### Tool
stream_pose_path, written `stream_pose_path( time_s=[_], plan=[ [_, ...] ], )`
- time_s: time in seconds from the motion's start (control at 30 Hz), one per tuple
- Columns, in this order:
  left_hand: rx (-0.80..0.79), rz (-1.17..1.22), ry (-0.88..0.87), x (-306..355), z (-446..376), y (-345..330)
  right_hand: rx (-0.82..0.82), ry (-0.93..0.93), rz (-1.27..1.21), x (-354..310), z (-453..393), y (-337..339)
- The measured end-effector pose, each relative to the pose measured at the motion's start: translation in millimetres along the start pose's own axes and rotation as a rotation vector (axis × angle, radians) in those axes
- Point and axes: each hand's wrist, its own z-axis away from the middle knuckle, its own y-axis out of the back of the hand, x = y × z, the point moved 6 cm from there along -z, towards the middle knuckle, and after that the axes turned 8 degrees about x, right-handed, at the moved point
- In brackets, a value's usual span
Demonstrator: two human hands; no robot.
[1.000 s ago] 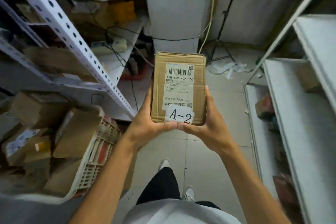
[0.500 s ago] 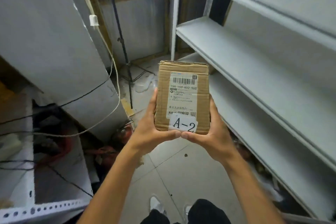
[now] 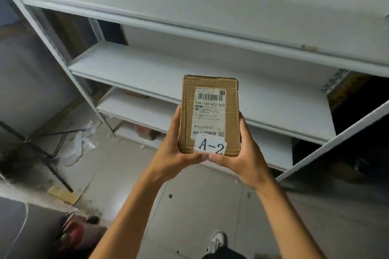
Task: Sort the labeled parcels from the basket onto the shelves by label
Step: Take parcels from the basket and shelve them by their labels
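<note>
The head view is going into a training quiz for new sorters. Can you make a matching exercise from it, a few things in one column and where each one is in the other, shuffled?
Things:
1. parcel
2. A-2 tag
3. plastic bag
4. shoe

Places:
a. on the floor left of the shelving, beside a dark stand
b. bottom edge of the view, between the forearms
c. held up before the shelves by left hand and right hand
d. stuck low on the box's face, under the shipping label

Pairs: 1-c, 2-d, 3-a, 4-b
</note>
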Motion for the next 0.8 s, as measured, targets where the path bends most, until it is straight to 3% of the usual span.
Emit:
stream_pose_path(
  time_s=[0.4,0.63,0.8],
  plan=[
    [-0.209,0.122,0.121,-26.0,-93.2,-150.6,0.232,-0.096,-0.041,58.8,-25.0,143.7],
    [-0.388,0.136,0.177,-50.2,-144.9,-194.5,0.416,-0.241,-0.113,108.0,-45.8,177.2],
    [-0.421,0.047,0.199,-74.7,-186.2,-207.0,0.483,-0.340,-0.088,139.5,-67.1,190.5]
  ],
)
